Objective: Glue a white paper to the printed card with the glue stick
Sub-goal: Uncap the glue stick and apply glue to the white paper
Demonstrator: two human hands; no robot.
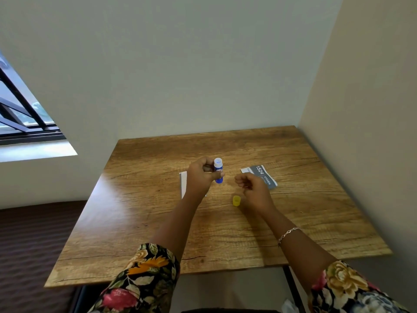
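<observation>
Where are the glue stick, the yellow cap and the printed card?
glue stick (218,169): head view, on its blue body.
yellow cap (236,201): head view, on its side wall.
printed card (259,170): head view, on the number.

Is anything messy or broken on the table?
Nothing looks spilled or broken. The yellow cap sits off on the table because the left hand holds the opened glue stick. The printed card lies at a slant, partly behind the right hand.

Head-worn view, looking forward and down, wooden table (225,233) close below
</observation>
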